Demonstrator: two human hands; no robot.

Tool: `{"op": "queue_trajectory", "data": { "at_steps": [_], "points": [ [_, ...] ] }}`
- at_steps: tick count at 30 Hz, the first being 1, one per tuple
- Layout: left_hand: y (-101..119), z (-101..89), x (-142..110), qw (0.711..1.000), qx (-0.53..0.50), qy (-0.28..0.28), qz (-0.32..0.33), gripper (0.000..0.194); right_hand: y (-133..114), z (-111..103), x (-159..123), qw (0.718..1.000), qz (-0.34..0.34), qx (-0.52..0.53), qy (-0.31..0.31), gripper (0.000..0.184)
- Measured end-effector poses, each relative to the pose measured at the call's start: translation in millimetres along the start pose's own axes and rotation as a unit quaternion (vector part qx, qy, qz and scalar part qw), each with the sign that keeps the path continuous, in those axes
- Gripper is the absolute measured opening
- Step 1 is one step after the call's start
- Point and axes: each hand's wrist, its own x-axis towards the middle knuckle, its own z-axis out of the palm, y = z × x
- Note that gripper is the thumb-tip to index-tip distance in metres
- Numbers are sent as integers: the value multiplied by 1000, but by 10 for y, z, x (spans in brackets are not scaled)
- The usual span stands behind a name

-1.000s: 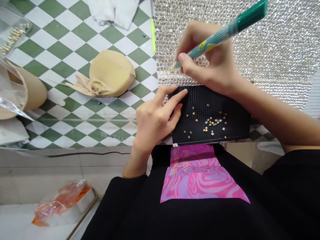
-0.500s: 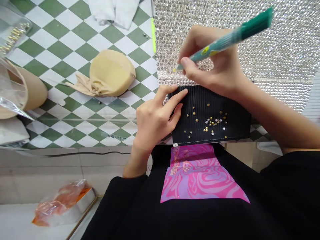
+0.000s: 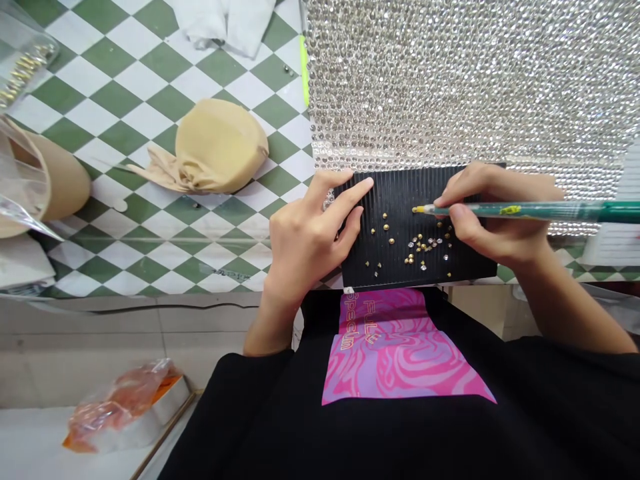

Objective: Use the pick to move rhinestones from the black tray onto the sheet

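Observation:
My right hand pinches a green pen with a translucent barrel and a yellow tip. The tip points left and is at a small gold rhinestone on a black ridged tray; whether it touches the stone I cannot tell. Several loose gold and clear rhinestones lie scattered on the tray. With fingers spread, my left hand rests on the tray's left edge. A few clear stones show between its fingers. Behind the tray lies a sheet covered in rows of silvery rhinestones.
On the checkered tabletop sits a beige cloth-wrapped pad with a knotted end. A tan round container and a clear bag of gold pieces stand far left. White cloth lies at the back.
My right hand has moved down and right from the rhinestone sheet to the tray, bringing the pen tip to a gold stone. My left hand has stayed on the tray's edge.

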Motion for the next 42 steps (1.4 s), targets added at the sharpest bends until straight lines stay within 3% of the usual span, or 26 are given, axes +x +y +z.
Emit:
{"op": "queue_trajectory", "data": {
  "at_steps": [6, 20, 26, 36, 42],
  "points": [
    [1, -14, 1, 1000, 9, -4, -1, 36, -19, 34, 0, 999, -35, -39, 6, 10],
    [16, -16, 6, 1000, 12, -2, -5, 36, 37, 50, -84, 994, 46, 37, 92, 9],
    [17, -24, 9, 1000, 15, -4, -3, 35, 10, 23, -125, 996, 52, -24, 71, 11],
    [15, -19, 14, 1000, 13, 2, 1, 34, 37, 4, -127, 999, 32, -10, 36, 10],
    [10, -10, 16, 1000, 13, 17, 10, 33, 54, 19, -137, 997, 34, -16, 64, 9]
  ]
}}
